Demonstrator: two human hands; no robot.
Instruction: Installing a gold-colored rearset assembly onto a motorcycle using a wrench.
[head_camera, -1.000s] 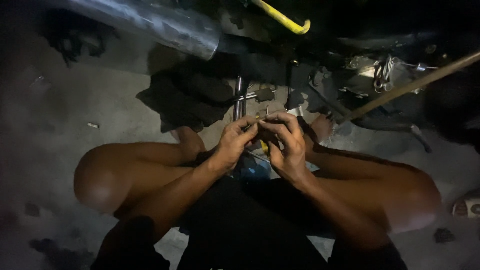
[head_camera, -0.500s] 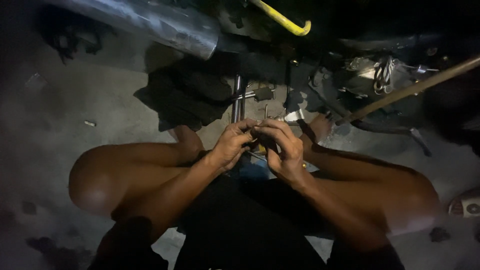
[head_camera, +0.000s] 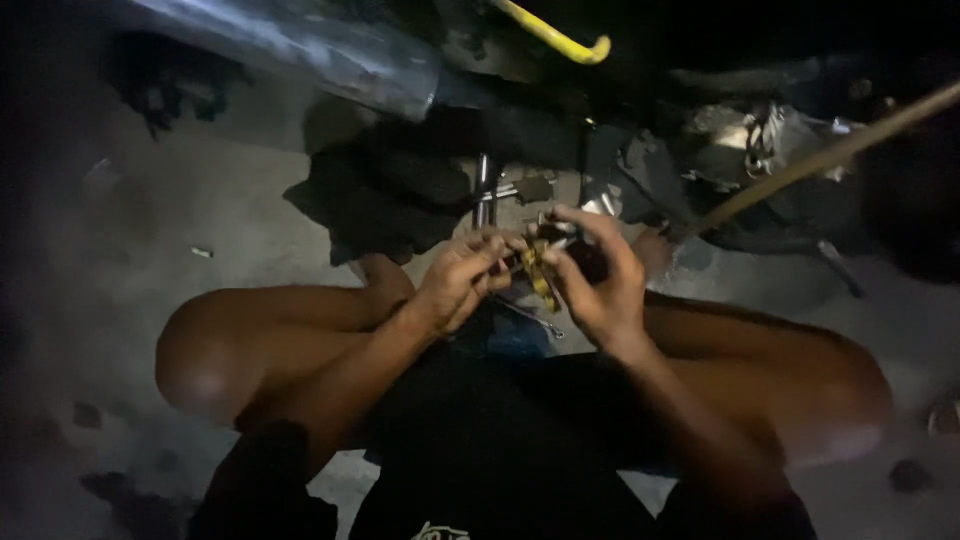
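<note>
Brass part (head_camera: 540, 275) between both hands (head_camera: 530, 280)

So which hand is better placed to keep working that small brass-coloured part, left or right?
Probably the left hand: its fingertips pinch the top of the small brass-coloured part, while the right hand cups it from behind as a support. The dim light hides the exact grip.

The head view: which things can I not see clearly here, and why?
- Small yellowish part: mostly covered by the left hand and right hand; its kind cannot be told.
- Dark machine parts: lost in shadow.
- Silver pipe: cut off by the top edge.
- Yellow hooked rod: cut off by the top edge.
</note>
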